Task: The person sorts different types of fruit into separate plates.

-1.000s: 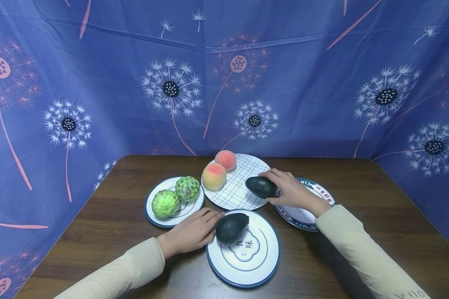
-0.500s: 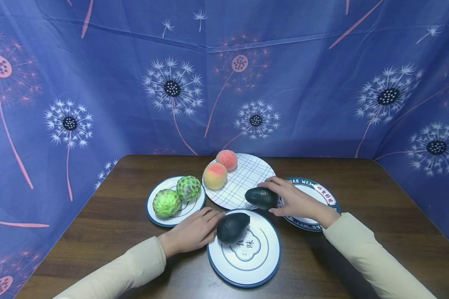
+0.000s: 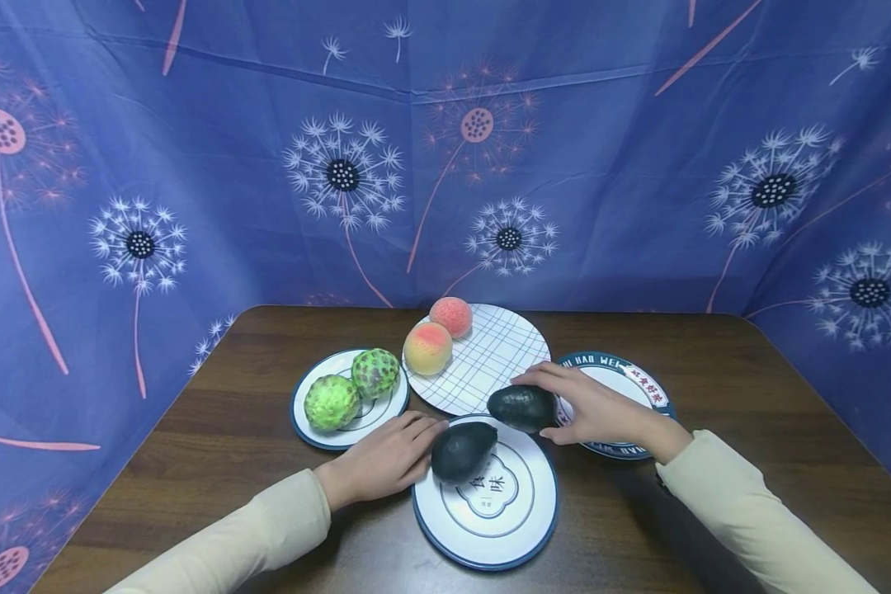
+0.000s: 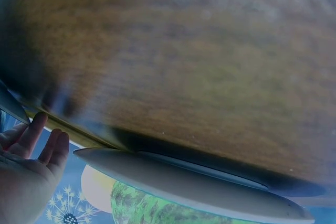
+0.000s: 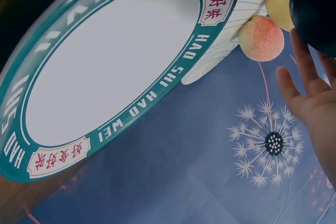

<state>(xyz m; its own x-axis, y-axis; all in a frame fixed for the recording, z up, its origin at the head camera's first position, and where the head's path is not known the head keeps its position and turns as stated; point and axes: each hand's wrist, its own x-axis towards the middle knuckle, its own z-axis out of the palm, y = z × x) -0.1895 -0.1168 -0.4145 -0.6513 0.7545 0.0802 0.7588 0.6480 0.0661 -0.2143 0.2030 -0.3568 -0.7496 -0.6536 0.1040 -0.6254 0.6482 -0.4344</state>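
My right hand (image 3: 590, 404) grips a dark green avocado (image 3: 520, 407), thumb on the near side and fingers on the far side. It holds the fruit between the checked plate (image 3: 501, 355) and the blue-rimmed front plate (image 3: 505, 532). On that front plate lies a second avocado (image 3: 462, 452). My left hand (image 3: 386, 458) rests at the plate's left rim, beside this avocado, its fingers loosely extended. In the left wrist view the left fingers (image 4: 60, 153) reach the plate's edge. The right wrist view shows the held avocado (image 5: 317, 11) cut off at the corner.
Two peaches, one yellow-red (image 3: 426, 348) and one pink (image 3: 451, 317), sit on the checked plate. Two green custard apples (image 3: 331, 403) lie on a small plate (image 3: 304, 425) at left. A teal-rimmed plate (image 3: 616, 450) stands under the right forearm. A blue curtain (image 3: 601, 165) hangs behind the table.
My right hand has brought its avocado from over the checked plate toward me, nearer to the front plate. The left hand and the other avocado stay in place.
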